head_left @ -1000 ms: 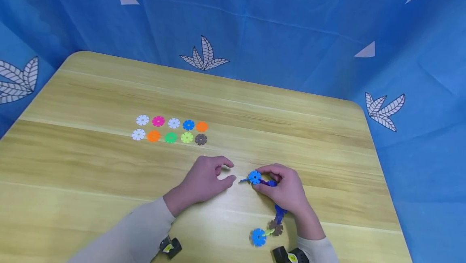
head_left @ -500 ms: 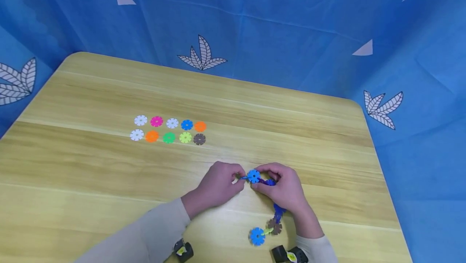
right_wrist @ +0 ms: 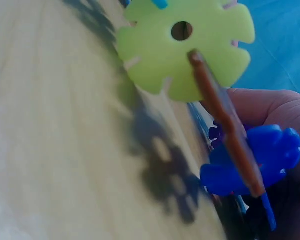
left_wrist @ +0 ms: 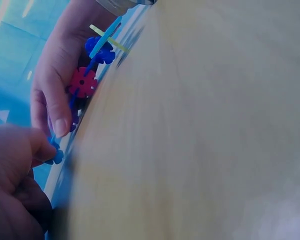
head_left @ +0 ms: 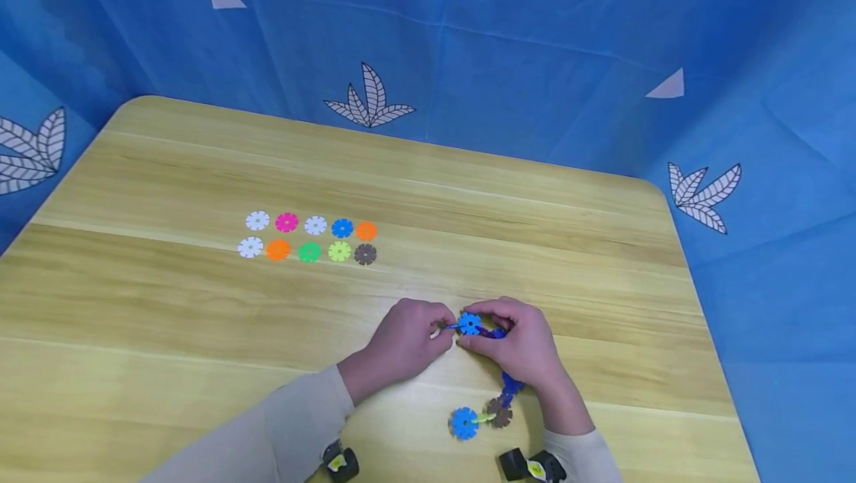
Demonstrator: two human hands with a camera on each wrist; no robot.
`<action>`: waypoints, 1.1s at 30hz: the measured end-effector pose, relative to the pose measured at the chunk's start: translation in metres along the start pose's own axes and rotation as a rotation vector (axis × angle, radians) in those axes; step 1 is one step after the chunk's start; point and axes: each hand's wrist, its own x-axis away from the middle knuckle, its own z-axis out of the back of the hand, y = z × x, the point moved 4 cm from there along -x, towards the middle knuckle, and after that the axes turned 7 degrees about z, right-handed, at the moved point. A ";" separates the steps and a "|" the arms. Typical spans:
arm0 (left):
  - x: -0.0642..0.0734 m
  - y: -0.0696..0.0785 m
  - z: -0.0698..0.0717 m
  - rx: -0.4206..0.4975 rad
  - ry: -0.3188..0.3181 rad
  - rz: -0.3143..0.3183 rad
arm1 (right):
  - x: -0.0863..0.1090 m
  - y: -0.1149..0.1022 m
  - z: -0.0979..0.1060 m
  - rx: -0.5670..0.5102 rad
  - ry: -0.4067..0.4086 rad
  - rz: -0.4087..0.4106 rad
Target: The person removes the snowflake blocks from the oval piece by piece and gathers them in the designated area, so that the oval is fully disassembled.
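My right hand [head_left: 521,338] pinches a light blue notched disc [head_left: 478,323] between thumb and fingers. Just left of it, my left hand [head_left: 404,336] pinches an edge-on blue disc that joins it, mostly covered by the fingertips. These belong to a chain of interlocking flower discs running under my right palm. Toward me the chain shows dark blue discs [head_left: 512,383], a brown disc [head_left: 499,413], a yellow-green disc [right_wrist: 150,60] and an end light blue disc [head_left: 464,423]. A pink disc [left_wrist: 83,82] appears mid-chain in the left wrist view; my right hand hides other links.
Two rows of loose flower discs lie flat left of centre, among them a pink disc [head_left: 287,222], a green disc [head_left: 310,252] and a grey-brown disc [head_left: 365,254]. The wooden table [head_left: 167,305] meets a blue cloth backdrop [head_left: 501,59] behind and at the sides.
My left hand has moved right and gone from spread fingers to pinching the blue disc at the chain's end. The chain's near end has shifted slightly left and away from me.
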 end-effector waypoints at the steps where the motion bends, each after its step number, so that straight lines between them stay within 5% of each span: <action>1: 0.000 0.000 0.000 -0.008 0.000 0.000 | 0.000 0.000 0.000 0.004 0.002 0.004; 21: 0.007 -0.003 0.001 -0.030 0.075 -0.121 | -0.001 -0.001 -0.004 0.030 -0.014 0.093; 28: 0.017 -0.023 0.019 0.040 0.217 -0.057 | 0.001 0.004 0.003 0.007 0.018 0.072; 33: 0.021 -0.029 0.032 0.024 0.178 0.034 | 0.004 0.004 0.002 -0.003 0.004 0.067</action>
